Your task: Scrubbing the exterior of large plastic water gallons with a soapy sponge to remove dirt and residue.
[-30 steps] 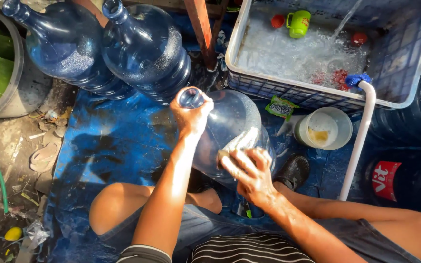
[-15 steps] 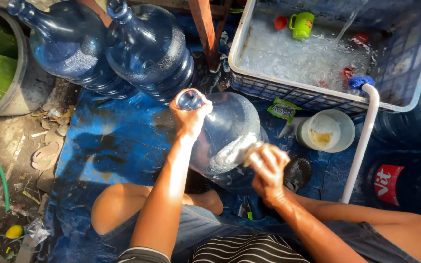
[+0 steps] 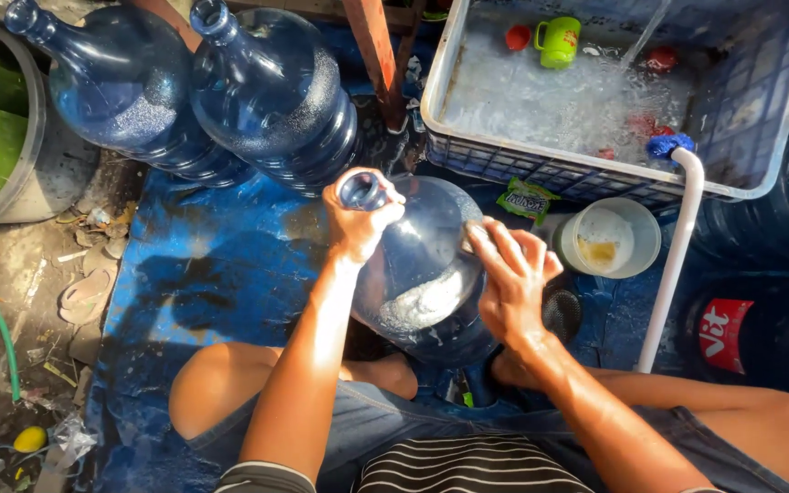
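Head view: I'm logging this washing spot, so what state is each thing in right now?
Left hand: grip closed round the bottle's neck.
Right hand: fingers spread on the bottle's side.
Held water bottle: tilted, uncapped, suds inside.
Two blue bottles: lying tilted, uncapped.
Crate: holding frothy water.
Green mug: lying in the crate.
White tub: open, yellowish residue inside.

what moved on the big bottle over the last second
The right hand slid up the side of the water bottle, from its lower belly toward the shoulder, its fingers now spread flat on it. The left hand kept its grip on the neck, and the bottle stayed tilted in place.
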